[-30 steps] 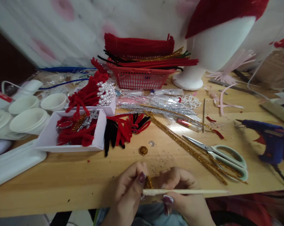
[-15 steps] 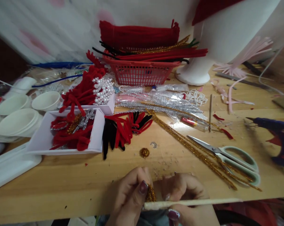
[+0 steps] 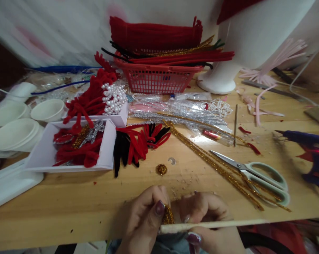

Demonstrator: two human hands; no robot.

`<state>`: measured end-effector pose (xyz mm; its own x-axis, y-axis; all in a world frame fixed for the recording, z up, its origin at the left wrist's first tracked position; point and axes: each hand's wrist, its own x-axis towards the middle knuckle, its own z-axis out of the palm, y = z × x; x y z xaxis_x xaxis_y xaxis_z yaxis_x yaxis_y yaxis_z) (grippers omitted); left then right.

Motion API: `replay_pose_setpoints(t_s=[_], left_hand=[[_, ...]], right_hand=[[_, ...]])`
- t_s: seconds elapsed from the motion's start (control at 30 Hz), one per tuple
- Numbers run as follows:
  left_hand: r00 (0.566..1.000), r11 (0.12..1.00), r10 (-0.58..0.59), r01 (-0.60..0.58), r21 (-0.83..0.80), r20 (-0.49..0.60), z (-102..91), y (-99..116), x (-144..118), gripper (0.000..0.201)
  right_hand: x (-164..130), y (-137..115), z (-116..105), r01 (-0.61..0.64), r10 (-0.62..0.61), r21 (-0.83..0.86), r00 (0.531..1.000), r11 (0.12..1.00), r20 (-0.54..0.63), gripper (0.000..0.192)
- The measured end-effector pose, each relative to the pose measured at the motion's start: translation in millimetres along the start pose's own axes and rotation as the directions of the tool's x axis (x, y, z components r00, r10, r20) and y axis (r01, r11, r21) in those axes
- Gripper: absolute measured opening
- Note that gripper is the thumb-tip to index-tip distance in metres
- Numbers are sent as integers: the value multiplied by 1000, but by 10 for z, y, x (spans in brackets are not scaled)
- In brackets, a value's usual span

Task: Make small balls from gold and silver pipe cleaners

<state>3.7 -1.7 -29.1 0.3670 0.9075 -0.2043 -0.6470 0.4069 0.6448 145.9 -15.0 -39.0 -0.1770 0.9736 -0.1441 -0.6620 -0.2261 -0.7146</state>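
Observation:
At the table's near edge, my left hand (image 3: 145, 220) is closed on a small gold tinsel coil (image 3: 168, 214), pinched between thumb and fingers. My right hand (image 3: 211, 210) is closed around a pale, tapering stick (image 3: 236, 223), whose thicker end lies against the lower side of the coil. Whether the two are joined I cannot tell. Just beyond my hands a round gold tinsel disc (image 3: 161, 169) lies flat on the wood. Long gold tinsel stems (image 3: 202, 158) run diagonally to the right, partly under scissors (image 3: 244, 168) with pale green handles.
A white box (image 3: 47, 146) of red, silver and gold pieces stands at left, near paper cups (image 3: 13, 135). Red and black loops (image 3: 134, 146) lie beside it. Behind is a red basket (image 3: 158, 79) of fuzzy stems. A blue glue gun (image 3: 314, 151) is at far right.
My camera view has shifted slightly. Both hands keep nearly the same grip on the gold coil and the stick.

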Motion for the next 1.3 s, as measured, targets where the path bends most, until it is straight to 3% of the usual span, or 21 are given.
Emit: replay_pose_setpoints(t_s=[0.2,0.53,0.63,0.87,1.3], left_hand=[[1000,999,3,-3,41,-7,-18,13,4,41],[1000,999,-10,10,33,6,-5,26,11,43],[999,998,-32,33,44,-19,1,40,9,45],[1000,997,11,-10,81,-13,-22,25,1,45],[999,996,33,-33,80,-2,-62,-15,4,42]], right_hand=[[24,37,-16,88,-88,-5,995,996,43,14],[8,47,-20,121,-124,-114,992,986,-25,20],[18,17,-15,83,-85,-136,996,987,-8,20],[10,-9,17,-13,13,16,1000,1000,-10,15],[3,0,-32,-9,10,-11,999,1000,39,14]])
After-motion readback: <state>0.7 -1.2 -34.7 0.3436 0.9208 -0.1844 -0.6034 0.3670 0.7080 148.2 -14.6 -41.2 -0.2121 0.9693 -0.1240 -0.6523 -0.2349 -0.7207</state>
